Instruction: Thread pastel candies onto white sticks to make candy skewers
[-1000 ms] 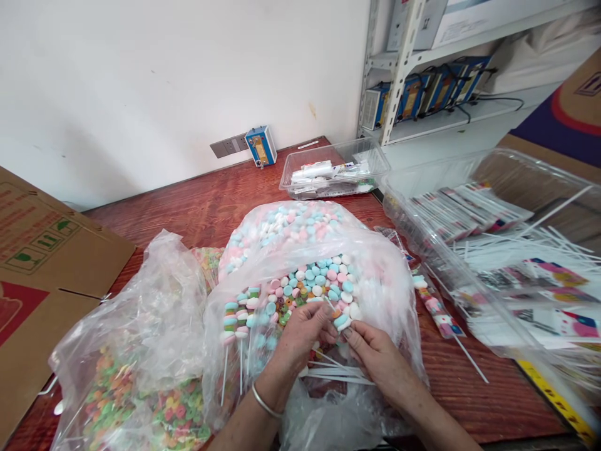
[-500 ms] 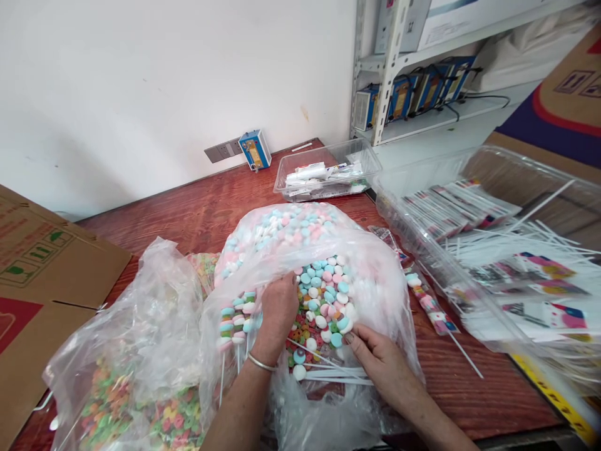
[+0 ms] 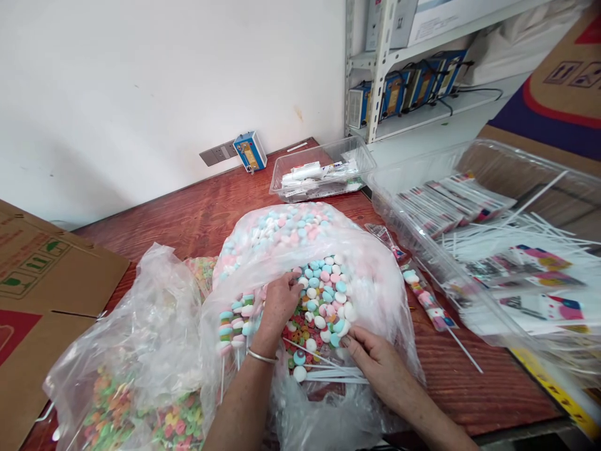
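Right hand: thumb and forefinger pinched on the near right edge of a blue-and-white candy stack, at the right side of the candy heap in the mouth of the clear bag. Stack's long axis can't be made out among the loose candies; can't tell which way its end points.

Left hand: over the heap's left side, knuckles up, fingertips pointing right, next to pink and white candies. Fingertips look close together; can't tell if they grip one. Bangle on that wrist.

Below the heap, loose sticks lie mostly left to right; one or two slant down to the right. Gummy rings mixed in just above them.

Finished skewers lie side by side left of the left hand, partly under film, candies at the far end, sticks toward the wearer. Wrapped skewer on the table, right of the bag: long axis slants, candies far left, stick pointing near right.

Gummy bag at left, beside the carton. Large tray at right; small tray behind the bag.
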Action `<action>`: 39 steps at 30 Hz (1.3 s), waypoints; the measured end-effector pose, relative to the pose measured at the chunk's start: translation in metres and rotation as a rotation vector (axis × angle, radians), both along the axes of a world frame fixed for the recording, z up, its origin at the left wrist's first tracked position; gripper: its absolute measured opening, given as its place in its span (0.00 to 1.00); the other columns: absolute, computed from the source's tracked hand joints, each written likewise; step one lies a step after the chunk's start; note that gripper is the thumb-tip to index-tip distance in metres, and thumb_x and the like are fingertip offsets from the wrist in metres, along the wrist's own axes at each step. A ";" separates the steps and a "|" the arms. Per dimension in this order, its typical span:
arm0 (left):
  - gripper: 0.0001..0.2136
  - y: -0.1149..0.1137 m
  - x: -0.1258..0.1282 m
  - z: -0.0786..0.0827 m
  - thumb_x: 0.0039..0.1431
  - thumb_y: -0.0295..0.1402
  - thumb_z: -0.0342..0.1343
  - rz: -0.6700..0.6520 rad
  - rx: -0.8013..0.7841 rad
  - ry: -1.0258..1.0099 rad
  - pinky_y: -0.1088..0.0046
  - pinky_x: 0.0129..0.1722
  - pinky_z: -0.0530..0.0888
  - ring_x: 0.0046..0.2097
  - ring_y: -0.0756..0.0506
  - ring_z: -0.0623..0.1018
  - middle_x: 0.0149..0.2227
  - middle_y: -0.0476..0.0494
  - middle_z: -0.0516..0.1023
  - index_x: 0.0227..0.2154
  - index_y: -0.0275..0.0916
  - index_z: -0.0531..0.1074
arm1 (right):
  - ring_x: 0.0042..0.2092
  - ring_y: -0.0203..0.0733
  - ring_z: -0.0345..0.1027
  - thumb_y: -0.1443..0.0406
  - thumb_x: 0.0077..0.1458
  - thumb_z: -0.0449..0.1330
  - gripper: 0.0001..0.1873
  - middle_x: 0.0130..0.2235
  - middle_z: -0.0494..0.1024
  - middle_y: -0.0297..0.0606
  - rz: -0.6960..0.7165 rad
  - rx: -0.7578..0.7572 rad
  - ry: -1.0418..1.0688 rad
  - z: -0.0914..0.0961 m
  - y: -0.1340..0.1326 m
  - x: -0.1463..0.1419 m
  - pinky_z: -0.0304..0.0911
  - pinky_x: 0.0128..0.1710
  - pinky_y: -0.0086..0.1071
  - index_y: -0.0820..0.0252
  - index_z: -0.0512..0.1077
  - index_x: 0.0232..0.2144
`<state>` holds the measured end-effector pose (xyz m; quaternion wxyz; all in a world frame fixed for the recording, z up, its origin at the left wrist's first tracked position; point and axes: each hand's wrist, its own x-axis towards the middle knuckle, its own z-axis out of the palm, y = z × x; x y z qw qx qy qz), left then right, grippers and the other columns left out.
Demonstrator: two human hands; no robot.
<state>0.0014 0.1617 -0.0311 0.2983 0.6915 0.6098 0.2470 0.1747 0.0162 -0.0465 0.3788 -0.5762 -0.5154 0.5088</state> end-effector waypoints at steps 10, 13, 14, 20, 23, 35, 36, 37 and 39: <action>0.08 -0.032 0.010 0.004 0.52 0.30 0.56 -0.005 0.023 -0.103 0.73 0.33 0.69 0.31 0.48 0.75 0.32 0.47 0.76 0.37 0.39 0.71 | 0.35 0.42 0.69 0.57 0.61 0.52 0.14 0.31 0.75 0.33 -0.111 0.071 0.068 0.014 0.017 -0.002 0.64 0.34 0.30 0.59 0.71 0.32; 0.11 -0.050 0.019 0.014 0.52 0.34 0.60 -0.057 -0.176 -0.495 0.72 0.37 0.73 0.36 0.47 0.77 0.36 0.45 0.78 0.38 0.39 0.70 | 0.39 0.42 0.71 0.58 0.61 0.54 0.11 0.36 0.78 0.35 -0.176 0.136 0.132 0.019 0.029 -0.005 0.66 0.39 0.31 0.59 0.71 0.39; 0.12 -0.055 0.021 0.018 0.51 0.35 0.61 -0.076 -0.257 -0.617 0.71 0.39 0.74 0.39 0.46 0.78 0.38 0.43 0.78 0.39 0.38 0.70 | 0.39 0.42 0.71 0.59 0.61 0.54 0.11 0.37 0.78 0.35 -0.194 0.157 0.139 0.020 0.033 -0.007 0.67 0.40 0.31 0.58 0.70 0.40; 0.16 -0.070 0.028 0.023 0.47 0.36 0.67 0.022 -0.427 -0.858 0.71 0.41 0.75 0.40 0.46 0.79 0.38 0.42 0.80 0.38 0.36 0.74 | 0.40 0.42 0.70 0.61 0.61 0.52 0.08 0.37 0.77 0.35 -0.201 0.229 -0.010 0.027 0.039 -0.010 0.65 0.41 0.31 0.57 0.68 0.37; 0.14 -0.067 0.027 0.018 0.47 0.35 0.66 0.124 -0.391 -0.890 0.72 0.38 0.75 0.35 0.48 0.79 0.34 0.44 0.80 0.36 0.36 0.73 | 0.35 0.41 0.69 0.61 0.63 0.47 0.11 0.32 0.75 0.35 -0.165 0.213 -0.130 0.033 0.026 -0.007 0.63 0.35 0.30 0.57 0.66 0.32; 0.13 -0.063 0.025 0.010 0.47 0.32 0.65 0.211 -0.329 -0.960 0.77 0.35 0.74 0.32 0.51 0.78 0.31 0.48 0.78 0.37 0.36 0.72 | 0.30 0.40 0.66 0.61 0.64 0.42 0.17 0.28 0.73 0.34 0.096 0.039 -0.249 0.029 -0.002 -0.005 0.58 0.31 0.31 0.57 0.66 0.29; 0.13 -0.064 0.025 0.010 0.48 0.33 0.65 0.208 -0.328 -0.958 0.77 0.34 0.73 0.31 0.51 0.77 0.30 0.49 0.78 0.37 0.36 0.72 | 0.30 0.40 0.65 0.61 0.64 0.43 0.17 0.27 0.73 0.34 0.092 0.035 -0.240 0.030 -0.001 -0.006 0.58 0.31 0.31 0.57 0.66 0.29; 0.13 -0.064 0.026 0.011 0.48 0.33 0.65 0.205 -0.327 -0.954 0.77 0.33 0.73 0.31 0.51 0.77 0.29 0.49 0.77 0.37 0.36 0.72 | 0.29 0.40 0.65 0.61 0.63 0.43 0.16 0.27 0.72 0.33 0.086 0.030 -0.223 0.032 -0.001 -0.006 0.58 0.30 0.30 0.57 0.66 0.28; 0.12 -0.064 0.026 0.011 0.49 0.33 0.64 0.200 -0.323 -0.946 0.77 0.33 0.73 0.31 0.52 0.77 0.29 0.49 0.77 0.36 0.36 0.72 | 0.26 0.37 0.62 0.60 0.63 0.44 0.16 0.23 0.69 0.31 0.073 -0.013 -0.153 0.034 -0.001 -0.006 0.56 0.26 0.29 0.57 0.66 0.27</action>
